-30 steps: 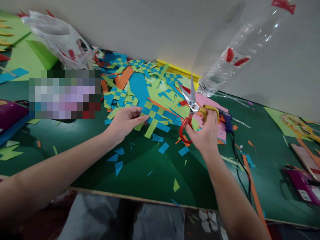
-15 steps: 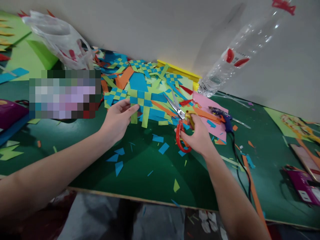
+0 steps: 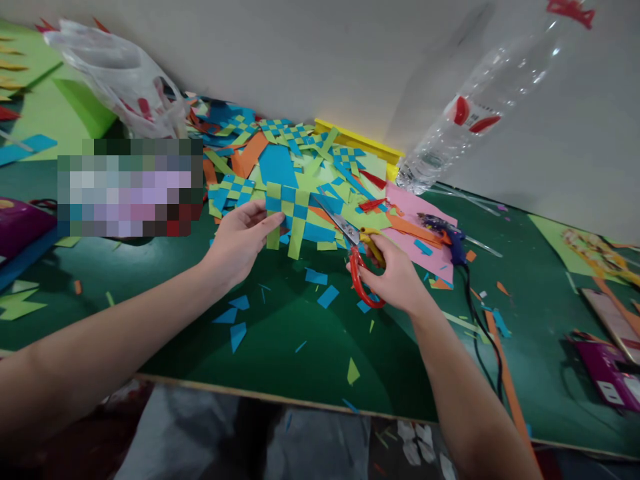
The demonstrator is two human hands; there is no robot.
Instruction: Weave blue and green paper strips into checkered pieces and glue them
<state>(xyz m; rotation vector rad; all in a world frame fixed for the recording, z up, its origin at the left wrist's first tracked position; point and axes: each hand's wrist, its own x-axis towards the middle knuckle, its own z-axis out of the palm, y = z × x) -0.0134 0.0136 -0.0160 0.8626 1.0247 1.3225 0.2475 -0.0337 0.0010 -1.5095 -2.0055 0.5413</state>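
Note:
Between thumb and fingers, my left hand [image 3: 245, 237] pinches a woven paper piece [image 3: 288, 210] of blue and lime-green strips. Two green strip ends hang from its lower edge, and blue strips stick out to its right. My right hand [image 3: 395, 270] has its fingers in the handles of the scissors [image 3: 353, 233], one red and one yellow. The blades point up and left and reach the blue strips at the right side of the weave. Whether the strips lie between the blades I cannot tell. Small blue paper scraps [image 3: 328, 297] lie below on the green table [image 3: 310, 360].
Behind my hands is a heap of woven paper pieces [image 3: 295, 137]. A clear plastic bottle [image 3: 475, 110] leans at the wall. To the right are a blue glue gun [image 3: 454, 245] with its cord, a pink sheet [image 3: 400, 197] and a phone [image 3: 607, 317]. A plastic bag [image 3: 120, 77] stands back left.
The scissors have moved slightly left to the woven piece, and their blades have drawn closer together. My left hand has shifted a little right with the piece.

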